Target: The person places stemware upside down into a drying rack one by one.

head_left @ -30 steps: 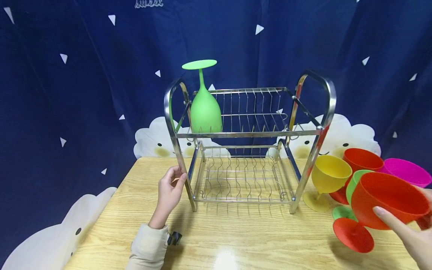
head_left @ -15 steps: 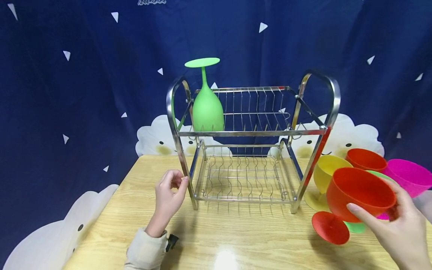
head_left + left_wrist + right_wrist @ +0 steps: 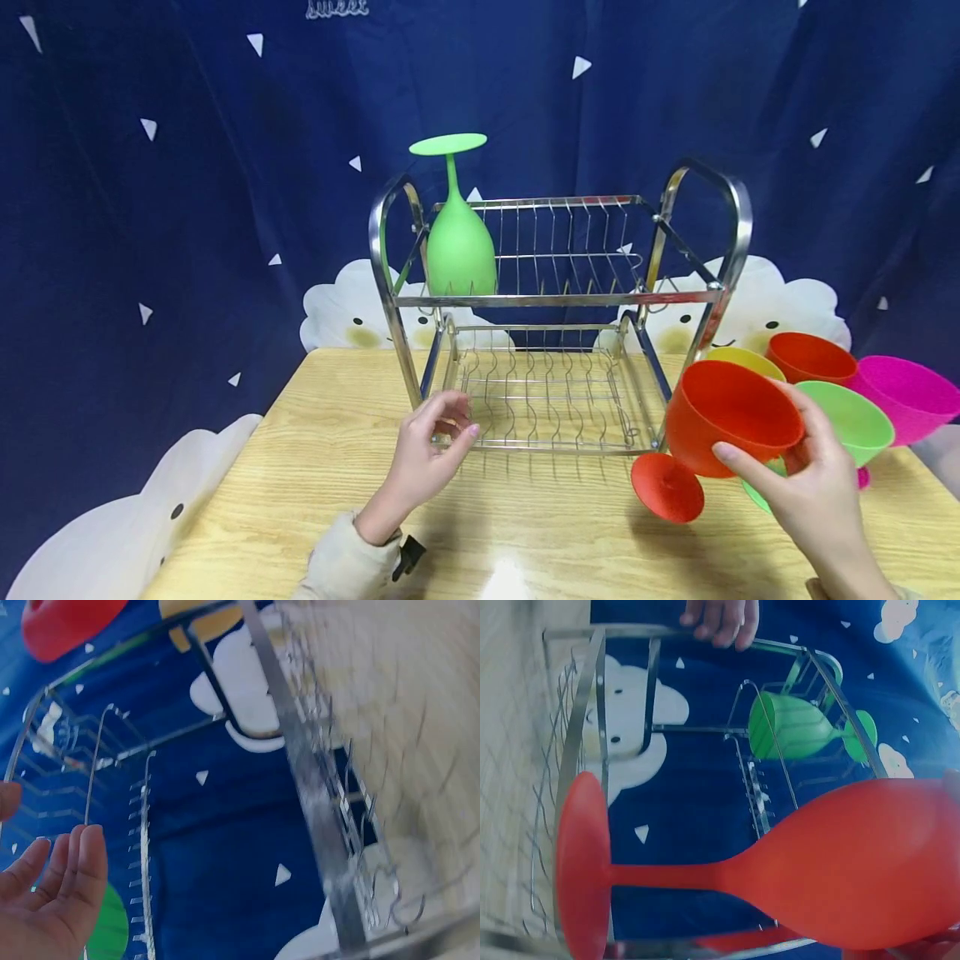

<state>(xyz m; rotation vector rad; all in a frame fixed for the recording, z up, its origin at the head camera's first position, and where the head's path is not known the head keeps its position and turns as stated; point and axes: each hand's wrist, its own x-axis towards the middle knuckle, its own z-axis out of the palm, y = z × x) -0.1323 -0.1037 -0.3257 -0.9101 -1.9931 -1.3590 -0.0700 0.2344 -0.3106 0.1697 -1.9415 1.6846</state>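
A red plastic goblet is in my right hand, which grips its bowl from the right. Its mouth faces up, and its stem and foot tilt toward the left, as the right wrist view also shows the goblet in full. My left hand holds nothing, its fingers loosely bent, just before the lower left of the two-tier metal dish rack. On the rack's upper tier, at the left, a green goblet stands upside down with its foot on top.
Right of the rack are more goblets: yellow, red, green and pink. The rack stands on a wooden table. Behind hangs a dark blue curtain with clouds and triangles.
My right hand has carried the red goblet leftward, toward the rack's right front leg. My left hand has left the rack's left leg and moved to the right.
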